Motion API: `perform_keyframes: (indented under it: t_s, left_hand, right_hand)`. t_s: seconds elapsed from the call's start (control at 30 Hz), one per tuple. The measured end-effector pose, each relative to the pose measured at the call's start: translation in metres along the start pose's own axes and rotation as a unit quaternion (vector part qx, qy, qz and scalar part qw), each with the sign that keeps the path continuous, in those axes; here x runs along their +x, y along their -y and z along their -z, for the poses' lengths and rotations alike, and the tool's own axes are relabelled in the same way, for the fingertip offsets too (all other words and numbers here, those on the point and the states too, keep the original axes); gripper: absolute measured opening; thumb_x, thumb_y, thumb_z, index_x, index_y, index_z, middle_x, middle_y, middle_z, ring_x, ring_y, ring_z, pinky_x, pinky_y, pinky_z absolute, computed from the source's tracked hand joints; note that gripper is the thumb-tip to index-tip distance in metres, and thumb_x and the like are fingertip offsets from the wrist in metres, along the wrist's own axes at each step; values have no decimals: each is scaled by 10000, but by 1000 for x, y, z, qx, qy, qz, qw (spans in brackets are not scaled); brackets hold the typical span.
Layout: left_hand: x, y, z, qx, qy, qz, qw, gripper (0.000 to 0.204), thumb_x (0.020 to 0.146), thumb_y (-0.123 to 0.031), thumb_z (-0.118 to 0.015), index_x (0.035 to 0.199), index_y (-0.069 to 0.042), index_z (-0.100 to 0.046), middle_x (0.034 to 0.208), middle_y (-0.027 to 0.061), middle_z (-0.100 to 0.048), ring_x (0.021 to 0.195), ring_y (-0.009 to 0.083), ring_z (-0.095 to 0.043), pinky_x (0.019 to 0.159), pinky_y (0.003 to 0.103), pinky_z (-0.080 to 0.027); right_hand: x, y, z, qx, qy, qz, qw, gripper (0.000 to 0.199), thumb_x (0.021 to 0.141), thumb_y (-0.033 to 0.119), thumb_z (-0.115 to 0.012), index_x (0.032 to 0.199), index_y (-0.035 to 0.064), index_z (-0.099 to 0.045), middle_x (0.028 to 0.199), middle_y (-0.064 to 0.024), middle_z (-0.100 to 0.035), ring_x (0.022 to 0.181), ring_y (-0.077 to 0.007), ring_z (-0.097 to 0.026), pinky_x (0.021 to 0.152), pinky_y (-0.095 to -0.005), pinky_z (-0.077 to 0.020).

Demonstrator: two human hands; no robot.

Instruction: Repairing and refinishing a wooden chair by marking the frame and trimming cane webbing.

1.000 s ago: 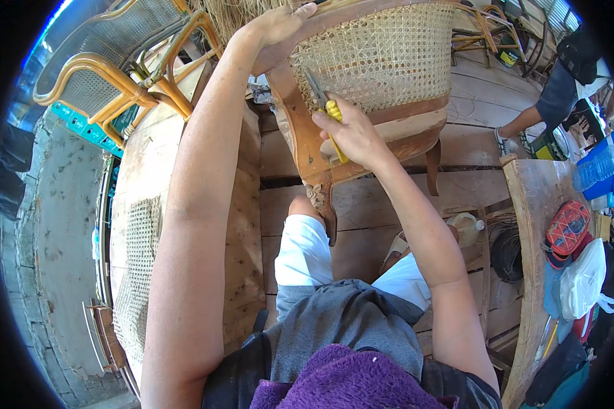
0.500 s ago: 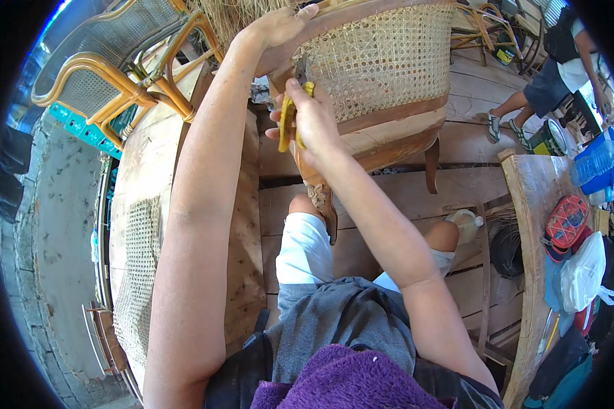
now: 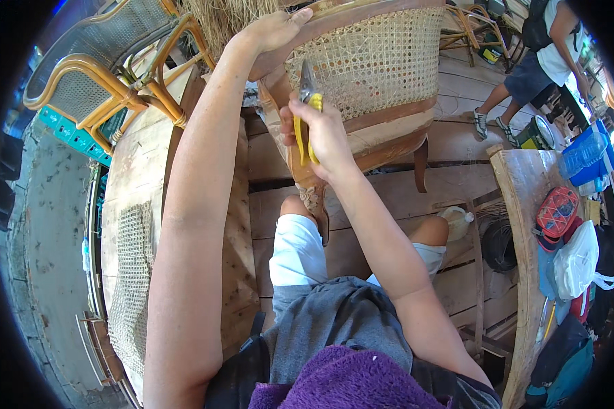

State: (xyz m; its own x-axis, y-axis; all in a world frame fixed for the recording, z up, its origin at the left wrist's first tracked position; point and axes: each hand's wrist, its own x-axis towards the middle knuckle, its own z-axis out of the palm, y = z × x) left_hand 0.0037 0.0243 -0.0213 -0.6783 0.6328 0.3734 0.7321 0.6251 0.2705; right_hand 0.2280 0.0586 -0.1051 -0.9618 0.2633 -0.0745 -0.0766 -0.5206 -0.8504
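Note:
My right hand (image 3: 324,133) is closed around a pair of pliers (image 3: 315,146) with yellow handles. Their metal jaws point up and away from me, in front of the near left part of a woven cane panel (image 3: 382,68). That panel fills the brown wooden frame of a chair (image 3: 392,116) standing before me. At the upper left of this chair, my left hand (image 3: 273,33) grips the top rail, thumb lying along it and the other fingers mostly hidden. Whether the jaws touch the cane I cannot tell.
A rattan armchair (image 3: 89,75) rests on a wooden bench (image 3: 140,163) at left, with loose cane webbing (image 3: 131,273) nearby. At right, a wooden table (image 3: 515,204) carries a red pouch (image 3: 557,213) and a white plastic bag (image 3: 580,262). Another person (image 3: 525,85) stands at the far right.
The pliers have turned more upright, and the fingers of my right hand have curled in around the handles. My left hand stays on the rail. The view has shifted slightly.

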Motion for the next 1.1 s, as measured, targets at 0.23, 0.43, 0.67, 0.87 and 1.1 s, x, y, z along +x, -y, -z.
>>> perform_keyframes:
  t_s: [0.23,0.43,0.67,0.87,1.1]
  left_hand:
    - [-31,-33,36,-8,47,17,999,767,911,-617,-503,1331,22,-548,1270,315,-579,1240,426,-532,1052,452,-410]
    - [-52,-60,46,130,18,-90,987,785,782,-454,-717,1404,-54,-453,1095,262,-668,1064,403,-632,933,444,-496]
    - [-68,-65,46,282,92,-246,923,834,763,-391,-750,1483,-159,-400,1594,225,-185,1463,382,-223,1122,536,-304]
    - [-62,-78,32,323,107,-291,894,803,768,-381,-765,1465,-146,-440,1607,219,-128,1481,406,-138,1155,555,-227]
    - [-83,-80,-5,226,-42,-248,941,564,847,-435,-674,1194,5,-612,979,260,-683,965,402,-655,836,471,-518]
  right_hand:
    - [-16,8,26,-74,11,-18,997,326,966,267,-605,1157,7,-556,1103,-110,-630,894,-194,-646,707,-357,-569]
    - [-62,-44,76,-34,9,-140,990,333,995,282,-567,1224,42,-533,1157,-84,-636,973,-181,-640,751,-393,-564]
    - [-70,-65,103,17,10,-90,996,385,1009,343,-540,1300,90,-528,1212,-52,-649,960,-143,-626,727,-272,-491]
    - [-63,-65,94,173,61,-116,976,462,1000,398,-537,1393,165,-468,1230,-103,-641,976,-186,-638,681,-282,-497]
    - [-47,-79,68,311,117,-133,934,410,1007,362,-518,1358,152,-490,1238,-149,-627,1086,-302,-637,800,-371,-565]
